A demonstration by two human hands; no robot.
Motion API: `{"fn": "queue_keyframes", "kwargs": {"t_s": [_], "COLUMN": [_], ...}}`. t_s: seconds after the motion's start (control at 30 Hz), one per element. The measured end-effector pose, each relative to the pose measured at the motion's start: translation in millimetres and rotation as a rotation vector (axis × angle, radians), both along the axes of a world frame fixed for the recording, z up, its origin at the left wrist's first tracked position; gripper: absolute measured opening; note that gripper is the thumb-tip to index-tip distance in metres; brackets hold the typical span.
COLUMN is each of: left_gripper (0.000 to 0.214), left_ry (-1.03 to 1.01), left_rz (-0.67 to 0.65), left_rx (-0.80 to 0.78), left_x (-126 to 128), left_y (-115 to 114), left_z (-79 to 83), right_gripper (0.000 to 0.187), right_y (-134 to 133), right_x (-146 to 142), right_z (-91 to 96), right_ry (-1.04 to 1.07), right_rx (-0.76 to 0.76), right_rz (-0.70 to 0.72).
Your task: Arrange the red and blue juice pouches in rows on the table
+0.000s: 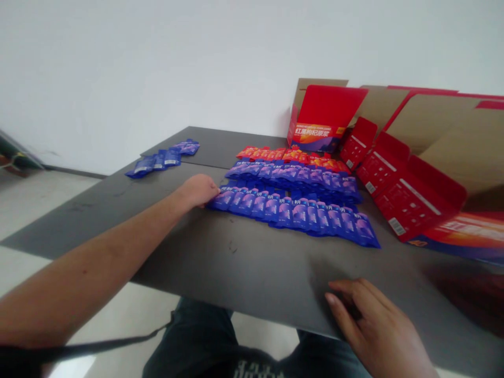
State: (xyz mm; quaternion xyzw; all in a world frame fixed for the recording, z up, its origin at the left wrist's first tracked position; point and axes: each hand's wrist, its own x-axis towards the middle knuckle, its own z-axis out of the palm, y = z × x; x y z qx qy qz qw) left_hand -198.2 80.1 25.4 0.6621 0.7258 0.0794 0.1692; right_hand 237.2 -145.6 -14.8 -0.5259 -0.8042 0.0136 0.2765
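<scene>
My left hand [200,190] reaches across the dark grey table with its fingers closed at the left end of the front row. It pinches the edge of the leftmost blue pouch [223,198]; the fingertips are partly hidden. From there a front row of overlapping blue-and-purple pouches [299,212] runs to the right. Behind lies a second row of blue pouches [291,173], and beyond it a row of red-orange pouches [271,154]. Near the front edge my right hand [374,323] hovers or rests with loosely bent fingers, thumb apart, holding nothing.
Several more blue pouches [159,160] lie at the table's left side. An open red box [318,123] stands by the wall. More open red cartons [409,194] line the right side. A blurred dark red shape [468,291] shows at the right edge.
</scene>
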Motion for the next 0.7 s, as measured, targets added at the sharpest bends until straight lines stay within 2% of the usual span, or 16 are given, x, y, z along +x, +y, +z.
{"fn": "queue_keyframes", "kwargs": {"t_s": [0.2, 0.33, 0.43, 0.57, 0.7], "left_gripper": [0.030, 0.017, 0.025, 0.029, 0.026], "left_ry": [0.222, 0.184, 0.075, 0.060, 0.139], "left_rz": [-0.061, -0.090, -0.113, -0.059, 0.064], "left_rx": [0.154, 0.143, 0.131, 0.202, 0.261], "left_x": [0, -11, -21, -40, -77], "left_y": [-2, -13, -24, -35, -42], "left_z": [0.7, 4.0, 5.2, 5.5, 13.6], "right_gripper": [0.039, 0.038, 0.035, 0.033, 0.037], "right_y": [0, 0, 1, 5, 10], "right_x": [-1, 1, 3, 7, 17], "right_z": [0.0, -0.8, -0.3, 0.6, -9.7], "right_ry": [0.009, -0.001, -0.018, -0.027, -0.034], "right_rx": [-0.007, 0.001, 0.018, 0.049, 0.077], "right_rz": [-0.002, -0.006, 0.026, 0.058, 0.080]}}
